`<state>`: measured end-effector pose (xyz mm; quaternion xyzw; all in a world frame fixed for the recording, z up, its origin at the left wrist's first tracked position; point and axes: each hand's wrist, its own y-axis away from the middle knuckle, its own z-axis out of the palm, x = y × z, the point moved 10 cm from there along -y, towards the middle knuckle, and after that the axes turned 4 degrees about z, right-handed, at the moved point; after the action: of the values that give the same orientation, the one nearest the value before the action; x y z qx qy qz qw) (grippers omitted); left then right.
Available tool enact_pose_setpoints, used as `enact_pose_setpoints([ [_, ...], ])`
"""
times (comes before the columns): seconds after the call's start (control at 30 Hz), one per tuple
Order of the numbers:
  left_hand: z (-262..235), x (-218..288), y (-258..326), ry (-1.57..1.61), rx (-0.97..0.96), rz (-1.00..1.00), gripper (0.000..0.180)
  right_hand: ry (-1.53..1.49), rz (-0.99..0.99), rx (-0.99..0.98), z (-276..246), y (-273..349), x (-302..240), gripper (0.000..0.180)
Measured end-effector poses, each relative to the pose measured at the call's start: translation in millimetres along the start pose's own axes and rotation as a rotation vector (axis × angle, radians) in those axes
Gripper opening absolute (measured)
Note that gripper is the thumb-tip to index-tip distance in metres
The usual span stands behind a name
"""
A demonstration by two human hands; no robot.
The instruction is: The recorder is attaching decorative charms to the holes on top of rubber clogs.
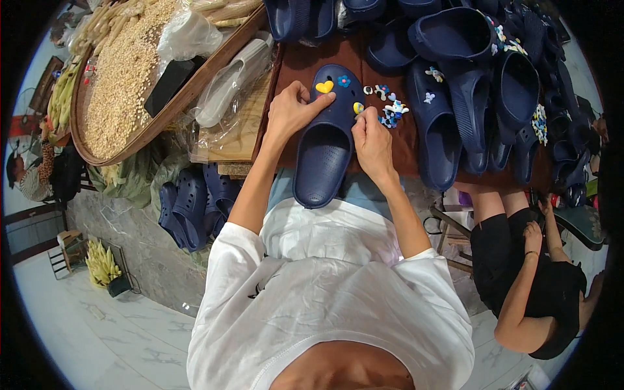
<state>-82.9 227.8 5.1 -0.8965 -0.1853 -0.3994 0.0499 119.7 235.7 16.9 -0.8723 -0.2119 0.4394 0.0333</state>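
The navy clog (323, 146) lay toe-far on the brown tabletop (305, 62), its heel overhanging the near edge. The left hand (290, 112) pinched its left rim by the yellow heart charm (324, 86); the right hand (370, 140) pressed a small charm (358, 107) into its upper. It looked light, soft and flexible, best held by the rims. More clogs (448, 123) crowded the right side.

One head-worn fisheye view — looking steeply down, close over the brown table (305, 62).

Small charm (358, 108) half under right-hand fingertips (368, 119); loose charms (390, 114) too tiny to distinguish.
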Motion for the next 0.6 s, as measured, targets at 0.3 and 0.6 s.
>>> enact_pose_setpoints([
  [0.3,12.8,6.5,-13.3,-0.093,-0.158,0.086,0.054,-0.04,-0.003,0.071,2.2,-3.8,5.4,0.01],
  [0.6,18.4,14.0,-14.2,-0.189,-0.188,0.201,0.052,-0.206,0.344,0.06,-5.3,-5.0,73.7,0.021],
])
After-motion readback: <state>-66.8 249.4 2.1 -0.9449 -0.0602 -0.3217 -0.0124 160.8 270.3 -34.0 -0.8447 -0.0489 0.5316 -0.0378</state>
